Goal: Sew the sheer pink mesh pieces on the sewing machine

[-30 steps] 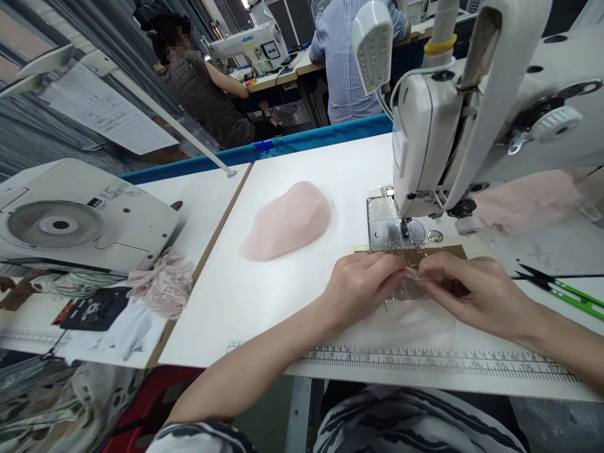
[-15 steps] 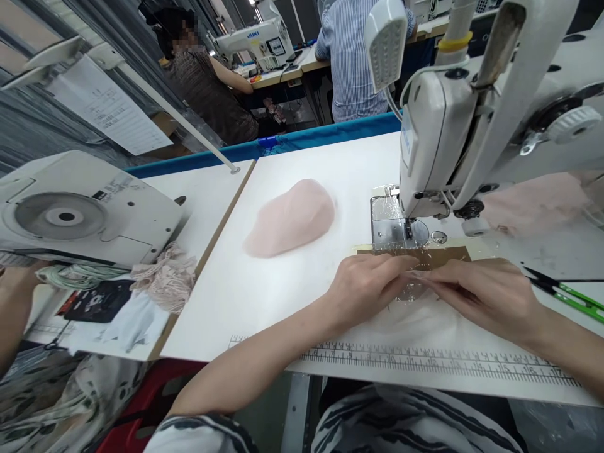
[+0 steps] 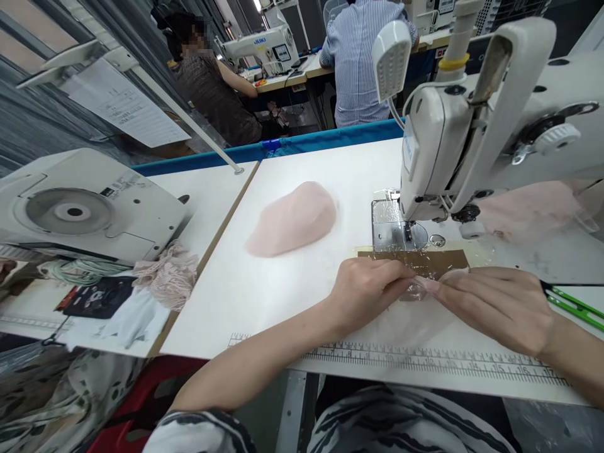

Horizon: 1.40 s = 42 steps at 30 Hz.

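Left hand [image 3: 365,290] pinches sheer piece [image 3: 416,291]; right hand [image 3: 495,303] flat, fingertips touching it, just before sewing machine [image 3: 438,145]

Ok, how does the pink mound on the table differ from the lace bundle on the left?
The pink mound is smooth, domed and lies alone on the sewing table; the lace bundle is crumpled and sits among other cloth on the side table. The pink mound looks larger. Both are pale pink.
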Available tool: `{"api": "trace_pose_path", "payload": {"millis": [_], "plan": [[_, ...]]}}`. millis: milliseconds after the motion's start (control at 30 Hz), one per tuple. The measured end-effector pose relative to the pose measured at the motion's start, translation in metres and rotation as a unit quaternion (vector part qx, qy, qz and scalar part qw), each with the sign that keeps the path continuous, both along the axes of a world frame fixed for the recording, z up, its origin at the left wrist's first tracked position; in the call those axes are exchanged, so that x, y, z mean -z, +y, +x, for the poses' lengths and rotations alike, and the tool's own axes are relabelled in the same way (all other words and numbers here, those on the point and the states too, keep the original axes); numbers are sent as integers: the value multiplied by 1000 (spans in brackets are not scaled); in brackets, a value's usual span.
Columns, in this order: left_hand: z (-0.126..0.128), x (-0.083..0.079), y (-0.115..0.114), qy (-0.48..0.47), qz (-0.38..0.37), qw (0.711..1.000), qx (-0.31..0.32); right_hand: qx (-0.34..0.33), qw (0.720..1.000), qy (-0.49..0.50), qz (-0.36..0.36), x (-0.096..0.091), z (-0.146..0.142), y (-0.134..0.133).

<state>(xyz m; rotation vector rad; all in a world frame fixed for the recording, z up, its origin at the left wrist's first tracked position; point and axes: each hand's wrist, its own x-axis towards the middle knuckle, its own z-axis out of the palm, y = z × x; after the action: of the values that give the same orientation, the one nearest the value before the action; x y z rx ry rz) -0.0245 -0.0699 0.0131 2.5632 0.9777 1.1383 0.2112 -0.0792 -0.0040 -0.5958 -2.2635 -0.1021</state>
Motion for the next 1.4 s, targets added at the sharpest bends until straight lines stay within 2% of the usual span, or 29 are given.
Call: {"api": "trace_pose_path", "payload": {"millis": [133,200,233,300,333,367,433,467,500,533,567,600,633,700,800,933,1033,1167,1300,1400], "plan": [[0,-5,-2,6,-77,997,-6,-19,995,-45,86,-5,-1,4],[1,-10,-3,6,-156,988,2,-18,996,-42,82,-10,-4,2],[1,-14,-3,4,-207,978,13,-16,998,-30,55,-15,-5,1],[0,-23,-4,-2,-325,944,54,-16,998,-2,-63,-30,-6,-4],[-1,-27,-5,-8,-387,918,83,-18,988,3,-155,-39,-6,-8],[-2,-31,-5,-13,-445,888,115,-21,966,-2,-259,-48,-4,-11],[-2,-35,-6,-14,-535,826,174,6,899,-36,-437,-64,-2,-15],[-2,-34,-7,-9,-552,813,188,22,865,-62,-498,-69,-2,-14],[0,-32,-7,0,-541,821,183,38,837,-88,-539,-72,-2,-12],[1,-28,-6,17,-505,849,158,49,818,-113,-562,-71,-3,-8],[3,-23,-5,37,-448,885,118,61,815,-127,-562,-69,-5,-2],[6,-17,-4,61,-381,920,69,73,823,-136,-547,-64,-8,5],[8,-10,-2,83,-320,944,25,85,838,-139,-521,-58,-11,12],[10,0,2,109,-239,964,-30,102,866,-141,-469,-44,-16,26],[10,8,8,125,-183,972,-74,141,892,-128,-411,-27,-20,38],[6,10,10,156,-79,978,-112,179,908,-135,-355,-19,-21,42],[5,13,9,178,35,978,-101,192,915,-153,-320,-17,-22,42],[5,16,4,205,157,963,-77,205,925,-169,-272,-12,-24,42],[3,14,0,250,180,949,-72,223,934,-208,-188,-8,-24,41],[3,12,1,260,155,950,-69,222,947,-229,-51,-12,-22,37]]}}
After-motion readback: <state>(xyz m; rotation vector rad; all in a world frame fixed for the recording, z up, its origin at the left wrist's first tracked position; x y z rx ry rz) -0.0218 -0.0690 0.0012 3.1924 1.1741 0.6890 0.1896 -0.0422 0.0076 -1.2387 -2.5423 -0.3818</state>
